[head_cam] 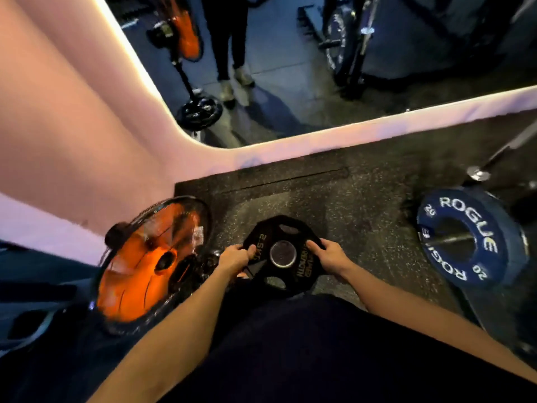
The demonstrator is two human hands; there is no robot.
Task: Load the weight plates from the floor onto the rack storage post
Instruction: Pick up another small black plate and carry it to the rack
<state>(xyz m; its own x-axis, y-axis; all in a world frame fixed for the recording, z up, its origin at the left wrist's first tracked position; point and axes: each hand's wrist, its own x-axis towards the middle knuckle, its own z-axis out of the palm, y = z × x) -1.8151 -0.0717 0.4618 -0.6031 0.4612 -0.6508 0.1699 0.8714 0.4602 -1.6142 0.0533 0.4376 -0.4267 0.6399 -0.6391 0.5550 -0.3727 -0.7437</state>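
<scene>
A small black weight plate (283,228) marked 2.5 kg, with grip holes and a metal centre ring, is held in front of me above the speckled rubber floor. My left hand (234,257) grips its left edge, fingers curled round the rim. My right hand (331,255) grips its right edge the same way. A blue Rogue 20 plate (465,225) sits on a barbell sleeve (453,238) at the right. No rack storage post is visible to me.
An orange-bladed floor fan (151,260) in a black cage stands close to my left hand. A wall mirror (290,68) ahead reflects a person's legs, the fan and gym gear. A pink wall runs along the left. A barbell end (478,173) lies at the right.
</scene>
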